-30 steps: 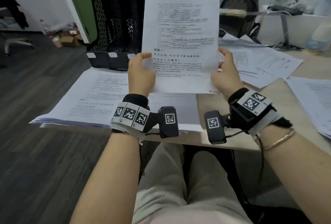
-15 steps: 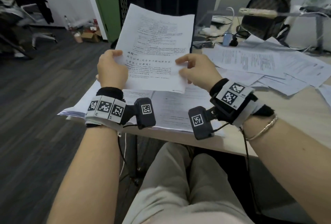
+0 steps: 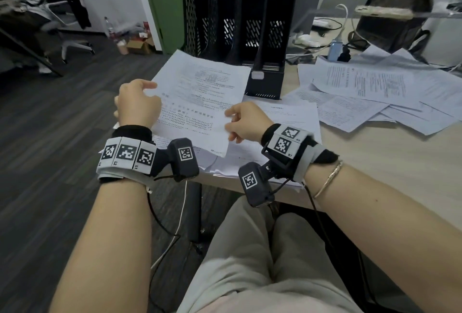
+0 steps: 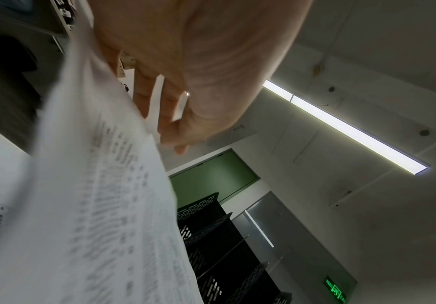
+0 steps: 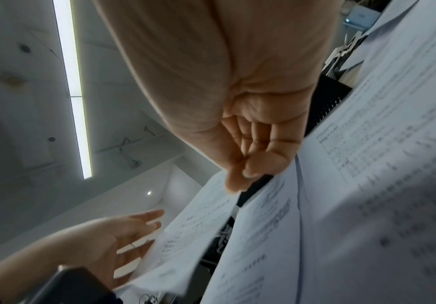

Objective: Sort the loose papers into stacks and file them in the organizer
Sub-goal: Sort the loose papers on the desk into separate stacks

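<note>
A printed sheet [image 3: 200, 102] hangs low over a paper stack [image 3: 275, 122] at the table's near left corner. My left hand [image 3: 140, 102] is at the sheet's left edge, thumb stretched above it. In the right wrist view the left hand's fingers [image 5: 133, 226] are straight and spread against the sheet [image 5: 190, 226]. My right hand [image 3: 228, 125] pinches the sheet's right edge between thumb and forefinger [image 5: 248, 174]. The black mesh organizer [image 3: 237, 12] stands upright just behind the sheet. Loose papers [image 3: 375, 92] lie spread on the right.
A dark backpack [image 3: 400, 12] stands at the back right behind a phone [image 3: 382, 11] on a clear stand. Cables and a small blue device [image 3: 335, 50] lie beside the organizer. An office chair [image 3: 62, 25] and boxes [image 3: 137, 45] are on the floor to the left.
The sheet has come down from upright in front of my face to nearly flat over the left stack. Both hands moved down with it, and my left fingers have straightened.
</note>
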{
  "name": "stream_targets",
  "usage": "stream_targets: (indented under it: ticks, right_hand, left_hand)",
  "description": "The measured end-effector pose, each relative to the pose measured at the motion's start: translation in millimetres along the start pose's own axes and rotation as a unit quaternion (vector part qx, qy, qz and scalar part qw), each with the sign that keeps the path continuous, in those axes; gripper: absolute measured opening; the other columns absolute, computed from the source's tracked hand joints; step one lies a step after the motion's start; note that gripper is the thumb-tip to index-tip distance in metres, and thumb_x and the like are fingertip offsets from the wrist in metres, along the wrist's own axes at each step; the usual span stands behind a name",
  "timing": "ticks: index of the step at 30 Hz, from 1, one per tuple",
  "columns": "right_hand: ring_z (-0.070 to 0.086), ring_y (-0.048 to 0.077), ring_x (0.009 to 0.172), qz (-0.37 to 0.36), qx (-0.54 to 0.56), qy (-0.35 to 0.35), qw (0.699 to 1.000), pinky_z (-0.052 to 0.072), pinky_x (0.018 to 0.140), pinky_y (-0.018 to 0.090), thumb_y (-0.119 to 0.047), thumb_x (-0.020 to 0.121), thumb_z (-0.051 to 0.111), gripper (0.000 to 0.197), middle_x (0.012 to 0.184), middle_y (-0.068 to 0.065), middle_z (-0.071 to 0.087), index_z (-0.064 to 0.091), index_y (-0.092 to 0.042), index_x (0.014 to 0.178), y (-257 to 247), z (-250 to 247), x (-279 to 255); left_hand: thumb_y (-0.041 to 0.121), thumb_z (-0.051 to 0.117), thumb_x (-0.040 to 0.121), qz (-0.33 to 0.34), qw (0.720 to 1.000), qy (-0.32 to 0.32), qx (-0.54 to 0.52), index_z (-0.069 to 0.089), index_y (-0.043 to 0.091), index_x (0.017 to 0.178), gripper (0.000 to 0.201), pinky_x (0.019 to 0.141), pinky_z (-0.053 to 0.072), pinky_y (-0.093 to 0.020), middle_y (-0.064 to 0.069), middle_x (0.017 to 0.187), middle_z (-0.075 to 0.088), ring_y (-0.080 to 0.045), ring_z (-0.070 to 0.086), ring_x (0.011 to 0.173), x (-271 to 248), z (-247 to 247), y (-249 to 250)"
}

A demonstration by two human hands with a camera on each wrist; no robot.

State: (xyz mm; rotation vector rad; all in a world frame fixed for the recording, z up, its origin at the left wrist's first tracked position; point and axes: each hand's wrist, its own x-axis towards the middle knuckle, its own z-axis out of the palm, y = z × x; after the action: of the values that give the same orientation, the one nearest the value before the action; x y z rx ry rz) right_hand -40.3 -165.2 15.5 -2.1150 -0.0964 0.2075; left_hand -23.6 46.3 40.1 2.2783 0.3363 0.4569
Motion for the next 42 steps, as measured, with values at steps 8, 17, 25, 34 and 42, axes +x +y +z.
stream_targets:
  ticks: [8, 17, 25, 34, 42]
  right_hand:
    - [0.060, 0.010, 0.050, 0.026, -0.001, -0.041, 0.999, 0.049, 0.048, 0.018, 0.001, 0.089, 0.055, 0.039, 0.064, 0.006, 0.059, 0.047, 0.002, 0.128, 3.8, 17.8, -1.0]
    - [0.065, 0.016, 0.063, 0.036, -0.011, -0.055, 0.998, 0.054, 0.053, 0.024, -0.010, 0.087, 0.064, 0.053, 0.104, 0.013, 0.062, 0.042, -0.003, 0.135, 3.2, 28.1, -6.7]
    - [0.062, 0.014, 0.075, -0.012, -0.084, -0.016, 0.996, 0.049, 0.053, 0.019, -0.021, 0.089, 0.062, 0.042, 0.112, 0.004, 0.054, 0.052, -0.008, 0.127, -5.4, -26.5, -28.7]
    - [0.055, 0.013, 0.102, 0.028, -0.107, 0.077, 0.991, 0.042, 0.077, 0.020, -0.024, 0.087, 0.065, 0.035, 0.119, 0.003, 0.061, 0.062, -0.010, 0.119, 39.2, -120.7, -54.2]
    - [0.052, 0.014, 0.114, 0.125, -0.244, 0.025, 0.961, 0.031, 0.084, 0.019, -0.021, 0.088, 0.062, 0.024, 0.118, -0.001, 0.061, 0.068, -0.016, 0.111, 82.1, -170.1, -85.8]
  left_hand:
    - [0.019, 0.052, 0.083, 0.013, 0.995, -0.097, -0.002, 0.063, 0.022, 0.116, 0.035, 0.105, 0.039, -0.043, -0.002, 0.132, 0.056, -0.025, 0.046, 0.125, -8.7, 7.8, -3.0]
    - [0.018, 0.054, 0.091, 0.039, 0.985, -0.165, -0.010, 0.061, 0.013, 0.119, 0.029, 0.085, 0.043, -0.028, -0.005, 0.127, 0.058, -0.017, 0.053, 0.116, -20.3, 11.6, 6.1]
    - [0.023, 0.053, 0.093, 0.113, 0.970, -0.213, -0.014, 0.060, 0.015, 0.122, 0.031, 0.083, 0.038, -0.022, 0.000, 0.119, 0.061, -0.010, 0.054, 0.105, -38.6, 28.5, 52.6]
    - [0.025, 0.052, 0.094, 0.194, 0.936, -0.292, -0.037, 0.060, 0.019, 0.119, 0.027, 0.080, 0.039, -0.019, 0.007, 0.110, 0.061, -0.006, 0.055, 0.103, -58.8, 70.8, 118.6]
    - [0.027, 0.053, 0.094, 0.215, 0.913, -0.345, -0.040, 0.059, 0.018, 0.122, 0.030, 0.081, 0.040, -0.022, 0.004, 0.114, 0.062, -0.008, 0.056, 0.101, -78.6, 112.7, 154.6]
